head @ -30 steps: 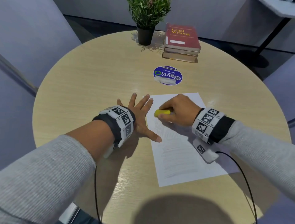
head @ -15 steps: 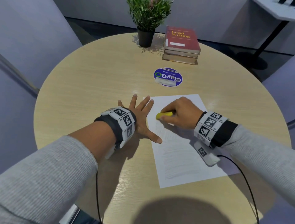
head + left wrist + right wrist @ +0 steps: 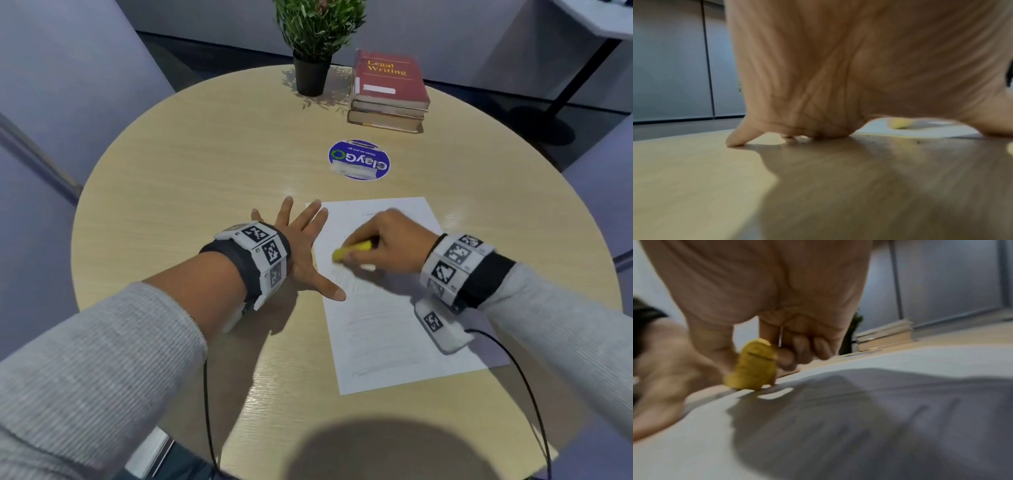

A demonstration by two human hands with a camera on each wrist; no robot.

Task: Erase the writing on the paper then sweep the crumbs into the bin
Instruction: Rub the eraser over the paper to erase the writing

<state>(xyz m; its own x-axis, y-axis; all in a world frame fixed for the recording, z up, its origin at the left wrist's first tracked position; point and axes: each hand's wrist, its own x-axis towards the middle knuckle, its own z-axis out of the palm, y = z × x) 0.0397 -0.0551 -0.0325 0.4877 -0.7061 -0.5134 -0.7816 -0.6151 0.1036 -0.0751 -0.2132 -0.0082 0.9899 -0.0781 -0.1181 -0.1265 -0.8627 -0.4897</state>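
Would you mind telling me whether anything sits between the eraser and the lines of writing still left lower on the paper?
Nothing visible does. The right hand holds the yellow eraser on the paper, and the sheet below it lies bare. The left hand only overlaps the paper's left edge.

Grey ribbed sleeves (image 3: 85, 359) pushed up; black wristbands (image 3: 239, 260) carrying white blocks with black-and-white square markers; thin black cables (image 3: 527, 387) trailing.

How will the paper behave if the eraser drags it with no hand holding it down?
The paper is one thin loose sheet on the smooth table, so it would probably slide or crumple under the yellow eraser. That is likely why the left hand lies flat, fingertips and thumb on its edge. Lifted, it would probably flop.
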